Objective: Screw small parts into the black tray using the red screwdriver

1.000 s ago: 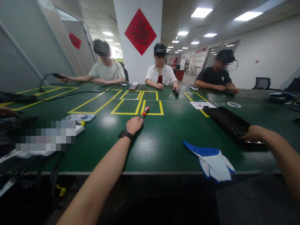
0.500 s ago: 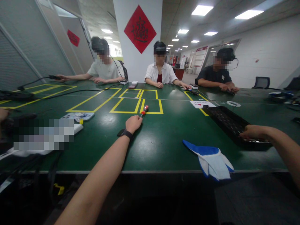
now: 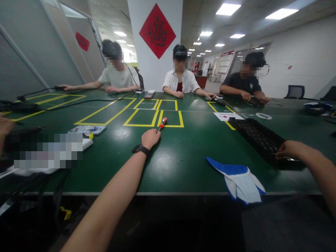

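Observation:
My left hand (image 3: 151,138), with a dark watch on its wrist, is closed round the metal shaft of a screwdriver (image 3: 163,122). The screwdriver's red and black handle points away from me, over a yellow tape rectangle. On the right, my right hand (image 3: 296,151) reaches into the near end of a long black case (image 3: 258,138). Its fingers are pinched together; what they hold, if anything, is too small to make out. The case stands open, with rows of small slots inside. A blue and white glove (image 3: 240,178) lies between my arms, hanging slightly over the table edge.
Yellow tape outlines (image 3: 141,125) mark the green table (image 3: 168,175). A phone (image 3: 88,130) lies to the left, beside a white object partly blurred out. A co-worker's hand (image 3: 5,127) shows at the left edge. Several people sit across the table. A white paper (image 3: 228,116) lies beyond the case.
My right hand's fingers have shifted slightly right inside the case. My left hand keeps its hold on the screwdriver. The co-worker's hand at the left edge has come further into view.

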Demonstrator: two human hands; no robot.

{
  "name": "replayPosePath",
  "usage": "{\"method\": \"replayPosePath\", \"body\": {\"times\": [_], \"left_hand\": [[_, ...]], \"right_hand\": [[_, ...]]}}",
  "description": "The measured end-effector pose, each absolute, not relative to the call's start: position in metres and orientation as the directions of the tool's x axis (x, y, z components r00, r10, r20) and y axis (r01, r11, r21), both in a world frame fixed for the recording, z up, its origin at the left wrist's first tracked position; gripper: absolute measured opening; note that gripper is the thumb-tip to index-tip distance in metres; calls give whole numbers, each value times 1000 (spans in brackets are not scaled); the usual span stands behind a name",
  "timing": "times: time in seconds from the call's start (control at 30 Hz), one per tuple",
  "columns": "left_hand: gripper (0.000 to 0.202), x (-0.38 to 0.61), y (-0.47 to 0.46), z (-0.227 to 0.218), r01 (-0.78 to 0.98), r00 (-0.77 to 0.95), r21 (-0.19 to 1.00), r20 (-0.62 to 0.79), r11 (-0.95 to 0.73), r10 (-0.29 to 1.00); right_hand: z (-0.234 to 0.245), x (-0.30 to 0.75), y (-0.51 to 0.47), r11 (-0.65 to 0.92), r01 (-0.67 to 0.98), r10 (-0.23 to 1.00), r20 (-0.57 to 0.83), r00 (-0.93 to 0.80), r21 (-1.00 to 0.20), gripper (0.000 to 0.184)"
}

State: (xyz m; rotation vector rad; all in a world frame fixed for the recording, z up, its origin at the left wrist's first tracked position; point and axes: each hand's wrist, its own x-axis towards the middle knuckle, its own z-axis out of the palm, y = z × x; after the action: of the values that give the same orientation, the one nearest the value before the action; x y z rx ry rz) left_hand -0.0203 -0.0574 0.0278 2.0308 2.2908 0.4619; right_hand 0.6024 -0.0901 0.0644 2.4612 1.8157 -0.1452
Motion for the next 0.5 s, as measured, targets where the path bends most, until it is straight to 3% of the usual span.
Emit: {"method": "replayPosePath", "body": {"times": [0.13, 0.33, 0.4, 0.5], "left_hand": [[41, -19, -58, 28, 963, -148, 249, 163, 104, 975], [40, -19, -59, 27, 962, -153, 251, 160, 110, 975], [40, -20, -59, 27, 963, -149, 249, 167, 105, 975], [40, -20, -58, 26, 965, -142, 245, 180, 95, 973]], "right_hand": [[69, 603, -93, -399, 916, 897, -191, 399, 42, 17], [81, 608, -100, -363, 932, 913, -196, 358, 11, 23], [85, 606, -104, -365, 931, 918, -165, 362, 12, 27], [88, 594, -106, -340, 940, 941, -13, 339, -30, 35]]}}
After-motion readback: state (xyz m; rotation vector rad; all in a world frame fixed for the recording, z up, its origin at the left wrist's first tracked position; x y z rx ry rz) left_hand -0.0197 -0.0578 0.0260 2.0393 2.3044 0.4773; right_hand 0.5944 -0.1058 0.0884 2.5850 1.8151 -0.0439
